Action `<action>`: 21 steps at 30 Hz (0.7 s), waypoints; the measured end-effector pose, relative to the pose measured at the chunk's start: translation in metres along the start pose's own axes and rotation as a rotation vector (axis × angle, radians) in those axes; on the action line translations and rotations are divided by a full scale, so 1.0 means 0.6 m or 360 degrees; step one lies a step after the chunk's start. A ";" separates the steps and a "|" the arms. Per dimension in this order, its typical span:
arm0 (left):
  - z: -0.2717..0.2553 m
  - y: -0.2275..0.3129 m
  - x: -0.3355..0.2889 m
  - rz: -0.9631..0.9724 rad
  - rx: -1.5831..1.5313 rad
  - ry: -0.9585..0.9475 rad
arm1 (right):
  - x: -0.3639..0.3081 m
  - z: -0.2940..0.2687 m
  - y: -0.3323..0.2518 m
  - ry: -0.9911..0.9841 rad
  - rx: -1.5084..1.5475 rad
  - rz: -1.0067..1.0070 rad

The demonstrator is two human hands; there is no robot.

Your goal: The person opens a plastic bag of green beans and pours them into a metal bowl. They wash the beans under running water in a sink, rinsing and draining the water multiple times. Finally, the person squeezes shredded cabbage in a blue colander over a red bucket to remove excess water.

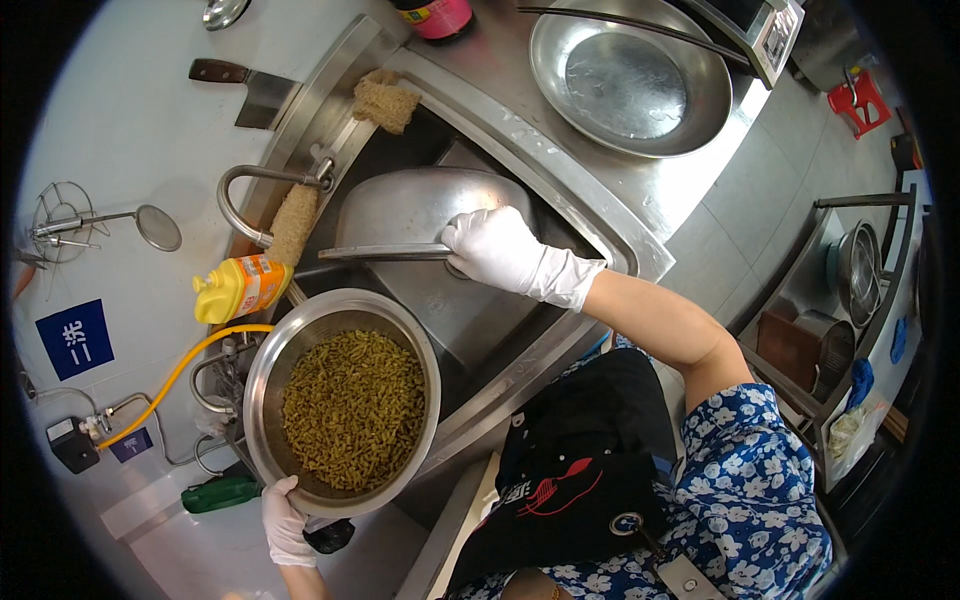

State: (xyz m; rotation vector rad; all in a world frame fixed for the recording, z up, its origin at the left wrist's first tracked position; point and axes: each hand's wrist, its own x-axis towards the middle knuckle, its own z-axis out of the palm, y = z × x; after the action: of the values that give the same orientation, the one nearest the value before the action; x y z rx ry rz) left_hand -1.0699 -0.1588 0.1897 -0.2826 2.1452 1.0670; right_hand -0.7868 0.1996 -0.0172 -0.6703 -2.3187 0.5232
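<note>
Holding the round steel bowl of chopped green vegetable pieces (345, 400) by its near rim, my left hand (285, 522) in a white glove has its grip closed on the metal, the bowl hanging over the left end of the steel sink (590, 215). My right hand (495, 248), also gloved, has its grip wrapped around the long handle of the upturned steel wok (425, 205) lying in the sink basin. I judge the bowl the main risk: gripped at one edge only, it could tip and spill greens into the basin, more so if the wok swings against it. The yellow squeeze bottle (238, 288) beside the tap sits close. My left fingers are partly hidden under the rim, and the basin floor is in shadow.
</note>
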 end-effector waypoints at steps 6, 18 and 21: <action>0.003 -0.008 0.000 -0.0006 -0.0016 -0.0031 | 0.000 0.004 -0.003 -0.0154 -0.0048 0.0051; 0.054 -0.024 -0.001 0.0019 -0.0133 -0.0060 | -0.001 0.029 -0.016 -0.0103 0.0111 0.0342; 0.082 -0.055 0.012 0.0083 -0.0373 -0.0282 | -0.013 0.059 -0.014 -0.0050 0.0309 0.0872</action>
State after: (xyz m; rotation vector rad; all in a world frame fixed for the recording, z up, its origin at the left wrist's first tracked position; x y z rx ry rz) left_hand -1.0348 -0.1413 0.1447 -0.2318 1.8818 1.3258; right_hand -0.8088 0.1815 -0.0416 -1.2118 -2.0612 0.9941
